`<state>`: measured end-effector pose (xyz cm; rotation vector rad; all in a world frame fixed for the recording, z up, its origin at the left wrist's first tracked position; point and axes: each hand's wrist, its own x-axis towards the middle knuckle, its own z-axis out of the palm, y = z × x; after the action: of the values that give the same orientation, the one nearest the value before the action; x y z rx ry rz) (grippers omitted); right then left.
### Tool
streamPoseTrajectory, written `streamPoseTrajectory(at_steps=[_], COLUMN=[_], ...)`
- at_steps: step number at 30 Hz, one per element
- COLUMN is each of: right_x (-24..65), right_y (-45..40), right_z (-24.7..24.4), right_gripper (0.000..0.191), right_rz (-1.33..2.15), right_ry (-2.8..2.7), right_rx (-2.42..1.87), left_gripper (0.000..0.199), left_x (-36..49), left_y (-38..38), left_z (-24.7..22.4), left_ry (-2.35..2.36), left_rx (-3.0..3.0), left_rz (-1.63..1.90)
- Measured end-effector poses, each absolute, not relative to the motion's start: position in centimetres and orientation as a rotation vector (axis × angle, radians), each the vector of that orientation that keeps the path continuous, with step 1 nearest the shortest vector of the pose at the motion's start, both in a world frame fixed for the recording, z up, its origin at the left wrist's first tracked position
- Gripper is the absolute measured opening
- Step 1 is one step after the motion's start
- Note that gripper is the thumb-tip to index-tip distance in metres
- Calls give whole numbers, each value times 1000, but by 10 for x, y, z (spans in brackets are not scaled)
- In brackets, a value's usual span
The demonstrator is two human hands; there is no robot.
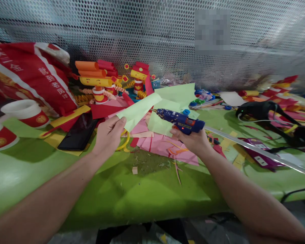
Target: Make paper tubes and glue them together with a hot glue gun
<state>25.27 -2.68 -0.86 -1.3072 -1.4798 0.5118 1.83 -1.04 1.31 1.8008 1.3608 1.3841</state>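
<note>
My left hand [108, 133] pinches the near left end of a pale green paper strip [139, 110], which slants up to the right. In my right hand [193, 139] is a dark blue hot glue gun [176, 119] with a small lit red light. Its metal nozzle points left, close to the strip's edge; whether they touch I cannot tell. Behind them rises a larger pale green sheet [178, 91]. Pink paper pieces [165, 147] and a yellow ring [123, 142] lie under and beside my hands.
Paper figures [99, 83] stand at the back left near a red bag [48, 78]. White-and-red paper cups [25, 112] and a black phone [78, 134] are on the left. To the right lie a purple power strip [261, 154], black headgear [269, 115] and cables. A perforated metal panel [152, 34] bounds the back.
</note>
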Motion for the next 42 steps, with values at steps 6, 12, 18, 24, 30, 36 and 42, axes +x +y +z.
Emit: streamPoseTrajectory(at_steps=[6, 12, 18, 24, 30, 36, 42], right_x=[248, 243, 238, 233, 232, 233, 233], right_y=[-30, -33, -39, -42, -42, -44, -46], right_z=[-13, -21, -20, -11, -12, -12, -11], right_gripper=[49, 48, 46, 46, 46, 40, 39], right_rz=[570, 512, 494, 455, 389, 403, 413], right_ry=[-1427, -1582, -1753, -1804, -1845, -1894, -1895], right_rx=[-1259, -1214, -1178, -1164, -1163, -1179, -1201], left_gripper=[35, 33, 29, 30, 29, 26, 29], left_x=[20, 23, 26, 26, 30, 33, 34], left_y=[-11, -13, -15, -11, -5, -3, -5], left_z=[13, 12, 12, 6, -5, -7, -5], left_ry=[1406, 1367, 1333, 1278, 1097, 1083, 1086], left_rx=[1852, 1852, 1807, 1649, 1280, 1088, 1097], left_rz=[1367, 1303, 1263, 1244, 1293, 1326, 1341])
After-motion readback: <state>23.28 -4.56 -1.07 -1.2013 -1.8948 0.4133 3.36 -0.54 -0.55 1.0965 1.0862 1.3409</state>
